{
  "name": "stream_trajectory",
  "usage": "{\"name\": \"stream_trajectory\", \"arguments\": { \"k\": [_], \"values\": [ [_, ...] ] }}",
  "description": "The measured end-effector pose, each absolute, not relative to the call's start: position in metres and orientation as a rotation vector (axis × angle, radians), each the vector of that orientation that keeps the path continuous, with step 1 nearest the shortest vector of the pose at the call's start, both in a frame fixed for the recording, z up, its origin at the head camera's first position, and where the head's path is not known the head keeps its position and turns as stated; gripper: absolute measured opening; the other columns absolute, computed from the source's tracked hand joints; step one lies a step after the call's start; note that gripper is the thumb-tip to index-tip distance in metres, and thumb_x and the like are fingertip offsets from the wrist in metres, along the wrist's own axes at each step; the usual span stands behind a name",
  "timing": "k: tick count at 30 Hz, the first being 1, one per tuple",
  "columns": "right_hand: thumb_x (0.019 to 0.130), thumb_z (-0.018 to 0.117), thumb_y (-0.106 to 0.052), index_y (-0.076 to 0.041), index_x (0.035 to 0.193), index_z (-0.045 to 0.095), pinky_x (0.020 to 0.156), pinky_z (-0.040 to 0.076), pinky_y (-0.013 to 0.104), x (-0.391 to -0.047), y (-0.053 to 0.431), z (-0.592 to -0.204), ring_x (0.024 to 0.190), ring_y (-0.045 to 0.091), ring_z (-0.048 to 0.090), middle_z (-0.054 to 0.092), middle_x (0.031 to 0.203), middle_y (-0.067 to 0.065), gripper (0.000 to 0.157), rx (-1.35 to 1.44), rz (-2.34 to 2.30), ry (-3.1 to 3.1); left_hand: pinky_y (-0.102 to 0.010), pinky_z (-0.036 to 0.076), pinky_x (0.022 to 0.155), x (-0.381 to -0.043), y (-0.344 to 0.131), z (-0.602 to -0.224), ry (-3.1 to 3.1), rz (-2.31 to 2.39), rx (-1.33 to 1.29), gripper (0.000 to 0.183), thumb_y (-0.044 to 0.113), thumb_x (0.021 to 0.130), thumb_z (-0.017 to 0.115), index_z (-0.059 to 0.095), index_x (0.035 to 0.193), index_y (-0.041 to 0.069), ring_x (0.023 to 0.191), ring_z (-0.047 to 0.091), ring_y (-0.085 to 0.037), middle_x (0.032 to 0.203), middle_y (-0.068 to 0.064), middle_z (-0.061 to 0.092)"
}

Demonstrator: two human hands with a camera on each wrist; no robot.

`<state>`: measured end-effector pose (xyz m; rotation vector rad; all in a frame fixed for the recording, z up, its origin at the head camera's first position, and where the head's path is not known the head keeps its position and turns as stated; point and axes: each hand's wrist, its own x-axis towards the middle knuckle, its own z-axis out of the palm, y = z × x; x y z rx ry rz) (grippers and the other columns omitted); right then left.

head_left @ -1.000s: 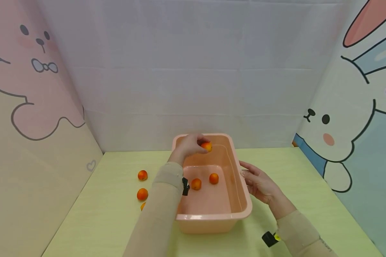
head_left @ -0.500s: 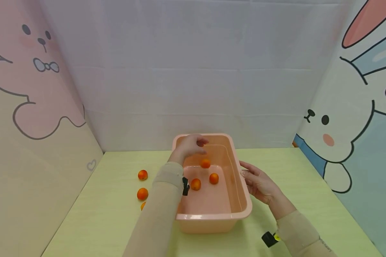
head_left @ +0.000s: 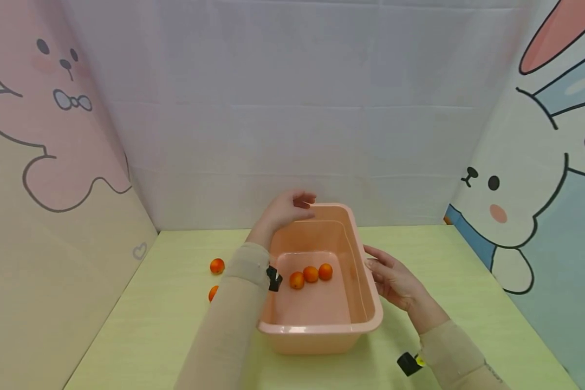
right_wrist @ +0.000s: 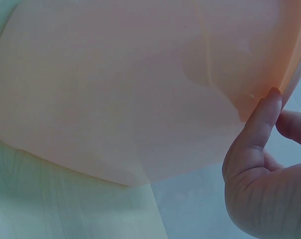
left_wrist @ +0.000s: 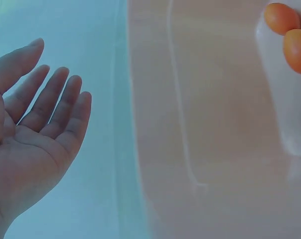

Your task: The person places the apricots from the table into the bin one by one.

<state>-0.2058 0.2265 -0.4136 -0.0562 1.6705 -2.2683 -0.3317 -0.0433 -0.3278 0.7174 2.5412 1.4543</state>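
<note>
Left hand (head_left: pixel 284 211) fingers apart, right hand (head_left: pixel 393 279) pinching tub rim (head_left: pixel 317 329), orange fruit (head_left: pixel 212 293) half-hidden behind sleeve (head_left: pixel 226 319)

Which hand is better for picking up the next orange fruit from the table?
Probably the left hand: it holds nothing, and the orange fruits on the table lie on its side of the tub. The right hand is on the opposite side, touching the tub.

High downward head view, close wrist views, tub (head_left: pixel 314 307) in all
</note>
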Motion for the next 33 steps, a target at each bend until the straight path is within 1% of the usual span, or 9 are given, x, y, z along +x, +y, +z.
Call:
{"name": "stream_trajectory", "arguments": {
  "k": [3, 7, 13, 16, 19, 23, 27, 33],
  "values": [
    [0.105, 0.05, -0.014, 0.0, 0.156, 0.015, 0.074, 0.058, 0.026, -0.206, 0.226, -0.414, 0.091, 0.012, 0.069, 0.068, 0.108, 0.0, 0.064, -0.064, -2.28, 1.66, -0.036, 0.049, 0.099, -0.329, -0.049, -0.315, 2.574, 1.421, 0.77, 0.046, 0.012, 0.09, 0.074, 0.06, 0.133, 0.007, 0.115, 0.059, -0.025, 0.126, -0.01, 0.063],
    [0.105, 0.05, -0.013, 0.001, 0.156, 0.016, 0.074, 0.058, 0.026, -0.206, 0.226, -0.415, 0.091, 0.012, 0.069, 0.068, 0.107, 0.0, 0.063, -0.083, -2.289, 1.65, -0.036, 0.049, 0.098, -0.326, -0.061, -0.298, 2.611, 1.325, 0.887, 0.047, 0.016, 0.089, 0.075, 0.06, 0.133, 0.007, 0.112, 0.06, -0.024, 0.123, -0.009, 0.064],
    [0.105, 0.05, -0.013, 0.0, 0.156, 0.017, 0.073, 0.058, 0.025, -0.206, 0.227, -0.415, 0.09, 0.012, 0.069, 0.068, 0.106, 0.0, 0.062, -0.087, -2.292, 1.643, -0.04, 0.049, 0.099, -0.319, -0.08, -0.279, 2.639, 1.257, 0.99, 0.05, 0.017, 0.089, 0.075, 0.059, 0.134, 0.005, 0.115, 0.059, -0.031, 0.124, -0.011, 0.064],
    [0.105, 0.05, -0.014, 0.0, 0.156, 0.017, 0.073, 0.058, 0.025, -0.206, 0.227, -0.416, 0.09, 0.011, 0.069, 0.068, 0.105, -0.001, 0.062, -0.084, -2.294, 1.639, -0.043, 0.047, 0.101, -0.318, -0.091, -0.276, 2.644, 1.262, 1.001, 0.05, 0.016, 0.088, 0.075, 0.059, 0.134, 0.004, 0.116, 0.058, -0.031, 0.125, -0.011, 0.064],
    [0.105, 0.05, -0.014, 0.0, 0.155, 0.018, 0.073, 0.058, 0.025, -0.206, 0.226, -0.416, 0.089, 0.011, 0.069, 0.067, 0.105, -0.001, 0.062, -0.082, -2.298, 1.634, -0.043, 0.047, 0.101, -0.319, -0.104, -0.276, 2.65, 1.281, 0.977, 0.05, 0.016, 0.088, 0.075, 0.059, 0.134, 0.005, 0.115, 0.059, -0.029, 0.125, -0.012, 0.064],
    [0.105, 0.05, -0.013, 0.0, 0.155, 0.018, 0.073, 0.058, 0.025, -0.206, 0.226, -0.416, 0.089, 0.011, 0.069, 0.068, 0.105, 0.0, 0.062, -0.077, -2.306, 1.622, -0.042, 0.049, 0.099, -0.322, -0.123, -0.283, 2.667, 1.309, 0.907, 0.049, 0.015, 0.088, 0.076, 0.059, 0.134, 0.006, 0.114, 0.059, -0.029, 0.125, -0.012, 0.064],
    [0.105, 0.051, -0.013, 0.0, 0.155, 0.018, 0.074, 0.058, 0.025, -0.207, 0.225, -0.416, 0.09, 0.011, 0.069, 0.068, 0.105, 0.0, 0.062, -0.072, -2.309, 1.61, -0.044, 0.049, 0.098, -0.327, -0.145, -0.296, 2.681, 1.337, 0.836, 0.049, 0.015, 0.088, 0.076, 0.059, 0.134, 0.005, 0.115, 0.058, -0.032, 0.126, -0.014, 0.062],
    [0.105, 0.05, -0.014, -0.001, 0.156, 0.018, 0.074, 0.058, 0.026, -0.207, 0.224, -0.416, 0.09, 0.011, 0.069, 0.068, 0.106, 0.0, 0.062, -0.081, -2.305, 1.61, -0.049, 0.049, 0.099, -0.331, -0.179, -0.325, 2.681, 1.341, 0.744, 0.049, 0.013, 0.089, 0.075, 0.058, 0.133, 0.001, 0.118, 0.056, -0.039, 0.128, -0.019, 0.061]
  ]
}}
